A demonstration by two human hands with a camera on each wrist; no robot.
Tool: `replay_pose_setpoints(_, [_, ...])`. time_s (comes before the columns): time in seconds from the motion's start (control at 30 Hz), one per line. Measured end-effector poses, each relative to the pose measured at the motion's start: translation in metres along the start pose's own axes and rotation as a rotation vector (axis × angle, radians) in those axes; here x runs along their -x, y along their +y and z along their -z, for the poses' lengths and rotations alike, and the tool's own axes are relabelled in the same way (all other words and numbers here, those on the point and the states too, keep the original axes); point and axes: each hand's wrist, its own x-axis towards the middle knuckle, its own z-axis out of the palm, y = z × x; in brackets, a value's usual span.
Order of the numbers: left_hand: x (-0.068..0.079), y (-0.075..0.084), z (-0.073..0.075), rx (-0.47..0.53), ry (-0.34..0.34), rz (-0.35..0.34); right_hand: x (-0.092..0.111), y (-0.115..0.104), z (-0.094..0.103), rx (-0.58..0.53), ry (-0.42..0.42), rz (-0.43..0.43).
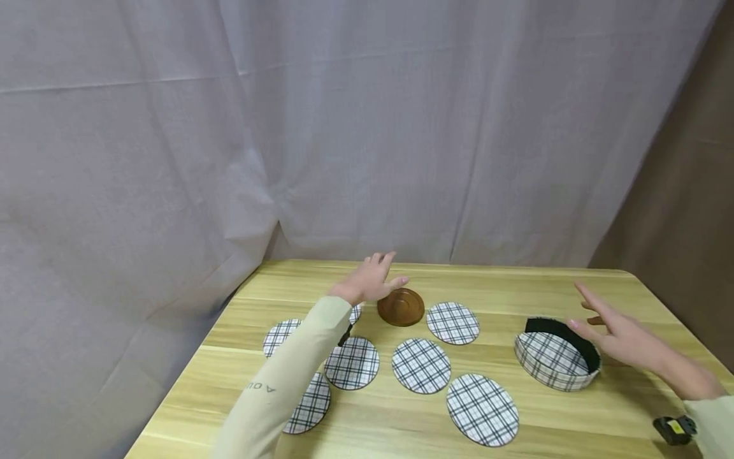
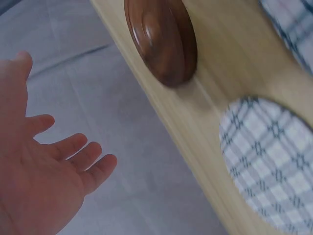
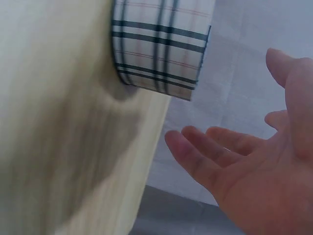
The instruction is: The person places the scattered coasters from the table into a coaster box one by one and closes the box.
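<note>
My left hand (image 1: 369,280), fingers spread and holding nothing, hovers at the back of the table beside a glossy brown round wooden piece (image 1: 401,307) with a raised middle. The left wrist view shows its palm and loosely extended fingers apart from that piece. At the right, my right hand (image 1: 622,335) is held beside and above a round plaid holder (image 1: 536,366) with a black inner wall. Its thumb overlaps the holder's rim in the head view, and the right wrist view shows loose fingers with nothing between them. A plaid round coaster (image 1: 453,323) lies right of the brown piece.
Several more plaid coasters are spread over the wooden table (image 1: 390,427), including one in the middle (image 1: 421,365) and one nearer the front (image 1: 483,410). My left sleeve partly covers those at left. A grey cloth (image 1: 367,127) hangs behind the table's back edge.
</note>
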Motion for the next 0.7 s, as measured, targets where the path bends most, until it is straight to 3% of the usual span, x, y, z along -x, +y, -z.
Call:
replay_pose_setpoints(0.2, [-0.006,0.017,-0.02,-0.005,-0.013,-0.025,0.015,0.006,-0.007,-0.028,-0.04,-0.024])
replay_pose_setpoints(0.37, [-0.012,0.033,-0.032,0.044,-0.026,-0.052,0.026,0.008,-0.014,-0.119,-0.106,-0.073])
replay_pose_setpoints(0.7, [-0.024,0.069,-0.063,0.016,-0.059,-0.1,0.023,0.018,-0.017,-0.205,-0.103,-0.096])
